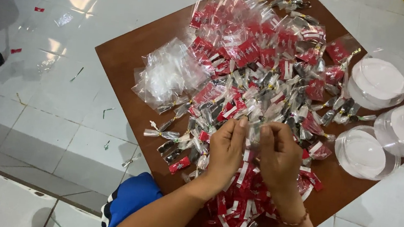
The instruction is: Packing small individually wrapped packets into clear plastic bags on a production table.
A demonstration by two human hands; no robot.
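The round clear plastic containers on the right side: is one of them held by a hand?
No, both hands work over the small wrapped packets, apart from the round clear plastic containers.

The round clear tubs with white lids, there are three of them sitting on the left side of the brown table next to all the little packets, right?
Not quite. The head view shows three round clear tubs, but they sit at the right side of the brown table, not the left. The little packets are heaped beside them, as you said.

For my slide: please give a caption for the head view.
Both hands pinch a small clear packet over a packet-strewn brown table.
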